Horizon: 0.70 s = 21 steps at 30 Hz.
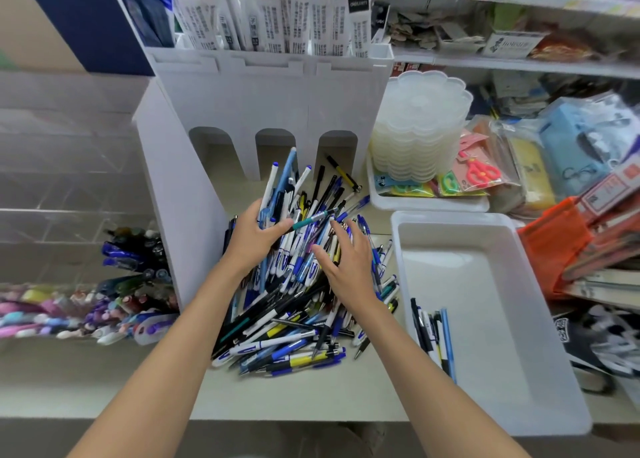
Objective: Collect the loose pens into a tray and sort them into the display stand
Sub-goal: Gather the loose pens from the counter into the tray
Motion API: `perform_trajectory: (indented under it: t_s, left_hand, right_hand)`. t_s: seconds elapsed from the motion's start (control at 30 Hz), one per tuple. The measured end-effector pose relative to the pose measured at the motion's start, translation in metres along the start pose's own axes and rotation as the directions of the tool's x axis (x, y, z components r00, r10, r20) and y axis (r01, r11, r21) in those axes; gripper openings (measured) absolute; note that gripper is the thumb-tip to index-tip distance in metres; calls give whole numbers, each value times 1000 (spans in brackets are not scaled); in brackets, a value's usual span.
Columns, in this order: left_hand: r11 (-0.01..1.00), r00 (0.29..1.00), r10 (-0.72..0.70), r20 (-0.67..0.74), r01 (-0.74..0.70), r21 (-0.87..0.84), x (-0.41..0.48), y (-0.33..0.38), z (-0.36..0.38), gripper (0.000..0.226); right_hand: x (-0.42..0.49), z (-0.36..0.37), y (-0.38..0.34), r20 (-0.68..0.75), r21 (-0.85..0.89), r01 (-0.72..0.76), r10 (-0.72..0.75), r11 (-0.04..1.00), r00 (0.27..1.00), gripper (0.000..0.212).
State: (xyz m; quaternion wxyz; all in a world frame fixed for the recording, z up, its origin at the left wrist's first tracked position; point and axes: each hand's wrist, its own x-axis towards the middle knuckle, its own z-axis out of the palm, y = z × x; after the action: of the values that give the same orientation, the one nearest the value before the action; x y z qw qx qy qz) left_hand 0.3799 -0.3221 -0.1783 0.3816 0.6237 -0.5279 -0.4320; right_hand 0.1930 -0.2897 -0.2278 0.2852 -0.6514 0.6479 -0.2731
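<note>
A heap of loose ballpoint pens (294, 301), mostly blue, white, black and yellow, lies criss-crossed on the desk (311, 398) in front of a white plastic display stand (270, 101) with three arched slots. Just to the right, a white rectangular plastic tray (485, 284) holds a handful of pens (433, 336) along its left wall.

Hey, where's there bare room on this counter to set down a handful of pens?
Most of the white tray is bare, past the few pens along its near left wall. A bare counter strip lies between the pen pile and the counter's front edge. Crowded: the pile before the display stand, and the goods right of the tray.
</note>
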Motion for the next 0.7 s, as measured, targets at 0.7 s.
perform_trajectory:
  t_s: [0.7]
  left_hand:
    - [998, 900, 28, 435, -53, 45, 13, 65, 11, 15]
  right_hand:
    - [67, -73, -86, -161, 685, 31, 109, 728, 981, 65]
